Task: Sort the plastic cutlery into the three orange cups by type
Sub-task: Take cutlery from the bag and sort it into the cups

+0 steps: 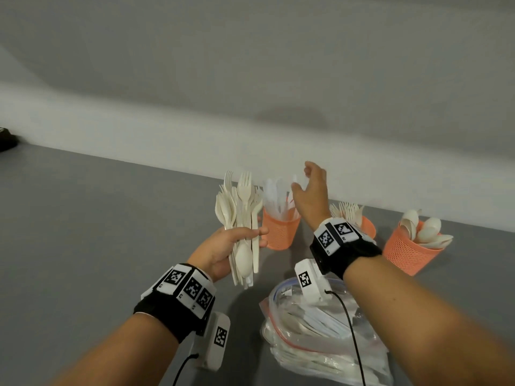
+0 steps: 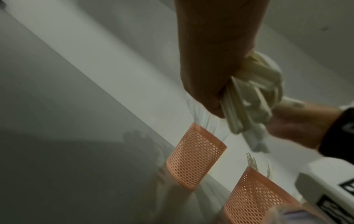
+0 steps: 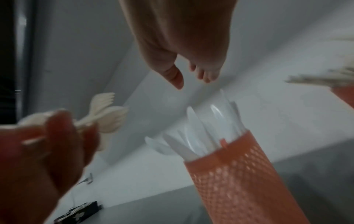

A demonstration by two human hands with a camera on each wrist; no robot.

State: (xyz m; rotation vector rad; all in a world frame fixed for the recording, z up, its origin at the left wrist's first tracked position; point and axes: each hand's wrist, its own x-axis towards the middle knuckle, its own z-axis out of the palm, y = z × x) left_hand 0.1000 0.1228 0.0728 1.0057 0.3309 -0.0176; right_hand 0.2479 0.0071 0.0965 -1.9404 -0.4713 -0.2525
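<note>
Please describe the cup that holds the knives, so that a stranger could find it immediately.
On the grey table, three orange mesh cups stand in a row near the wall. The knife cup is the leftmost, just beyond the left hand. Only it holds flat white knives; its neighbours hold cream forks and spoons.

Grey table (image 1: 97, 218) bears three orange cups (image 1: 280, 232) and bagged cutlery (image 1: 320, 338).

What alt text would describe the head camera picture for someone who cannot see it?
A person's left hand grips a bundle of cutlery while the open right hand hovers over the knife cup. Fork cup, spoon cup and plastic bags sit on the grey table.
</note>
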